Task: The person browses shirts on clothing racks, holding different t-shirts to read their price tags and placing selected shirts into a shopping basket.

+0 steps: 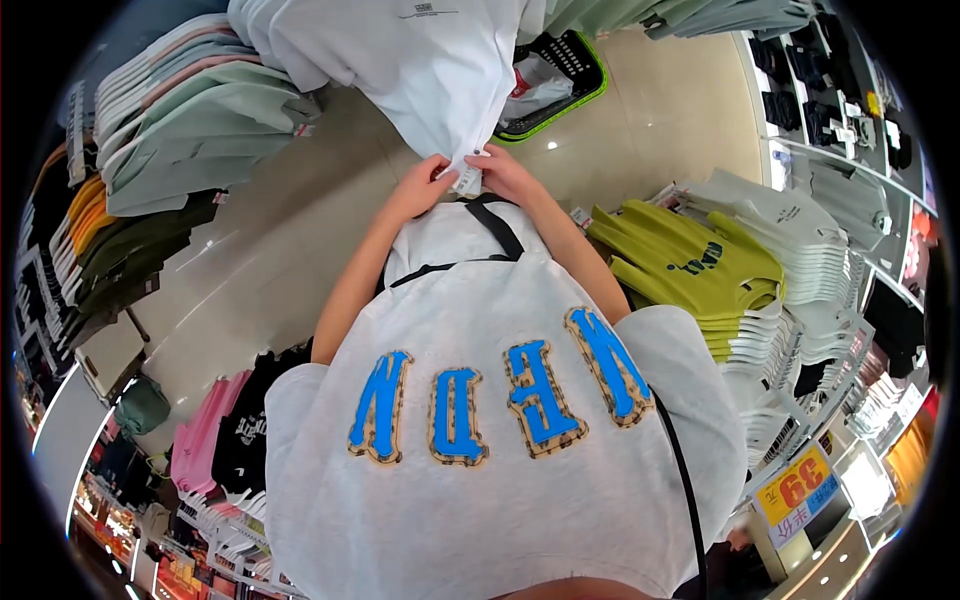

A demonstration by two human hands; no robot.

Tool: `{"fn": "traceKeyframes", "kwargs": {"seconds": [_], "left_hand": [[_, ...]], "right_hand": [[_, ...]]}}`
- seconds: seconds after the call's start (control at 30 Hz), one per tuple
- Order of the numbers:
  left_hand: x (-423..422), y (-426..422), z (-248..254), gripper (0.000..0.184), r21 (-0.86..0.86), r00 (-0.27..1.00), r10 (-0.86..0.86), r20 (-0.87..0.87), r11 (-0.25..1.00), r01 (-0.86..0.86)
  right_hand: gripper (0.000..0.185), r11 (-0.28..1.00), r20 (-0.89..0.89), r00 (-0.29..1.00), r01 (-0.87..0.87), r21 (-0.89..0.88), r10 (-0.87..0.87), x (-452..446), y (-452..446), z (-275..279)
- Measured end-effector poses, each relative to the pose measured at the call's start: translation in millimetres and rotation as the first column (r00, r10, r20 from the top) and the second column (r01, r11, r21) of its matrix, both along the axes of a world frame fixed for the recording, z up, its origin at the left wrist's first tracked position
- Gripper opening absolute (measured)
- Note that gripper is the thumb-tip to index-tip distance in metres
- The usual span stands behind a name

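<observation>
A white T-shirt [420, 60] with small dark print hangs in front of me at the top centre. My left hand [425, 187] is closed on the lower edge of this shirt, beside a small white tag [467, 181]. From the right, my right hand [503, 172] pinches the same hem and the tag, its fingers bent. The tag lies between both hands, with fine print too small to read. Just below the hands is my own white shirt with blue letters [550, 400], crossed by a black strap [497, 228].
A black basket with a green rim [598, 90] stands on the floor beyond my hands, with a white bag inside. Racks of shirts line both sides, including green shirts [190, 140] at left and yellow-green ones [690, 265] at right. A price sign [800, 490] is at lower right.
</observation>
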State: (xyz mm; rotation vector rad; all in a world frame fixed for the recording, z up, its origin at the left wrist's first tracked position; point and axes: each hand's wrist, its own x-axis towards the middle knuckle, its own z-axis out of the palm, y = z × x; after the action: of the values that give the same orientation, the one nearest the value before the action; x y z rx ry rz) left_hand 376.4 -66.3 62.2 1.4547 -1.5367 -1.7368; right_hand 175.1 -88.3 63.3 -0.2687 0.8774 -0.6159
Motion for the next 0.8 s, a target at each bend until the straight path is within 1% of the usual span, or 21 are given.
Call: {"fn": "traceKeyframes", "kwargs": {"seconds": [0.03, 0.07, 0.13, 0.17, 0.23, 0.3, 0.33, 0.37, 0.47, 0.53, 0.57, 0.6, 0.63, 0.67, 0.73, 0.77, 0.8], "left_hand": [[4.2, 0.9, 8.2, 0.024, 0.040, 0.999, 0.016, -0.043, 0.999, -0.015], [8.1, 1.3, 10.8, 0.024, 0.034, 0.999, 0.022, -0.046, 0.999, -0.021], [17.7, 2.7, 14.4, 0.023, 0.111, 0.964, 0.140, -0.225, 0.987, -0.117], [21.9, 3.4, 21.0, 0.023, 0.109, 0.964, 0.141, -0.226, 0.987, -0.119], [29.7, 5.3, 34.0, 0.022, 0.146, 0.938, 0.130, -0.322, 0.986, -0.087], [40.7, 9.5, 34.2, 0.022, 0.161, 0.933, 0.118, -0.341, 0.985, -0.066], [46.4, 11.4, 34.3, 0.021, 0.177, 0.927, 0.108, -0.359, 0.983, -0.045], [51.0, 12.4, 40.6, 0.021, 0.175, 0.927, 0.105, -0.360, 0.984, -0.044], [64.5, 21.5, 61.2, 0.022, 0.147, 0.919, 0.129, -0.373, 0.986, -0.078], [73.4, 28.7, 73.1, 0.020, 0.153, 0.916, 0.067, -0.396, 0.988, -0.007], [78.5, 33.2, 76.1, 0.020, 0.153, 0.914, 0.070, -0.400, 0.988, -0.008], [83.9, 38.2, 78.0, 0.020, 0.148, 0.879, -0.015, -0.477, 0.984, 0.097], [89.3, 43.0, 79.5, 0.022, 0.133, 0.830, -0.094, -0.550, 0.971, 0.199], [93.9, 47.6, 82.4, 0.022, 0.133, 0.828, -0.085, -0.554, 0.973, 0.189], [97.6, 62.4, 92.5, 0.028, 0.101, 0.826, -0.142, -0.546, 0.967, 0.233], [97.3, 66.6, 101.0, 0.028, 0.045, 0.854, -0.128, -0.504, 0.984, 0.174], [100.9, 68.4, 102.4, 0.028, 0.037, 0.853, -0.123, -0.506, 0.986, 0.164]], "right_hand": [[0.040, 1.000, 0.004, 1.000, 0.004, -0.023, -0.004, 1.6, 0.8, 6.5], [0.039, 0.999, 0.010, 1.000, 0.008, -0.046, -0.008, 4.3, 0.6, 14.3], [0.037, 0.999, 0.026, 0.999, 0.023, -0.032, -0.022, 14.6, -1.9, 36.6], [0.034, 0.997, 0.013, 0.999, 0.039, -0.065, -0.038, 19.1, -1.4, 42.0], [0.031, 0.993, -0.001, 0.998, 0.055, -0.100, -0.056, 25.6, 0.4, 47.2], [0.026, 0.987, -0.044, 0.999, -0.020, -0.157, 0.013, 33.0, 0.4, 52.1], [0.026, 0.987, -0.044, 0.999, -0.019, -0.159, 0.012, 37.7, 2.0, 54.6], [0.026, 0.981, -0.084, 0.996, -0.019, -0.191, 0.003, 44.1, 3.0, 63.2], [0.027, 0.970, -0.156, 0.988, -0.039, -0.240, 0.001, 60.0, 8.7, 80.4], [0.027, 0.965, -0.191, 0.982, -0.061, -0.257, 0.011, 70.7, 13.4, 88.8], [0.027, 0.953, -0.201, 0.980, -0.068, -0.295, 0.008, 76.1, 17.5, 92.5], [0.027, 0.940, -0.211, 0.977, -0.077, -0.332, 0.005, 82.2, 22.0, 95.3], [0.027, 0.940, -0.215, 0.976, -0.085, -0.332, 0.012, 89.1, 26.4, 97.2], [0.025, 0.941, -0.220, 0.975, -0.069, -0.331, -0.006, 96.7, 30.4, 98.2], [0.024, 0.948, -0.233, 0.972, -0.068, -0.311, -0.007, 109.6, 43.8, 97.5], [0.024, 0.942, -0.257, 0.966, -0.099, -0.322, 0.014, 115.4, 49.3, 99.0], [0.023, 0.927, -0.279, 0.960, -0.132, -0.350, 0.032, 121.3, 46.0, 101.5]]}}
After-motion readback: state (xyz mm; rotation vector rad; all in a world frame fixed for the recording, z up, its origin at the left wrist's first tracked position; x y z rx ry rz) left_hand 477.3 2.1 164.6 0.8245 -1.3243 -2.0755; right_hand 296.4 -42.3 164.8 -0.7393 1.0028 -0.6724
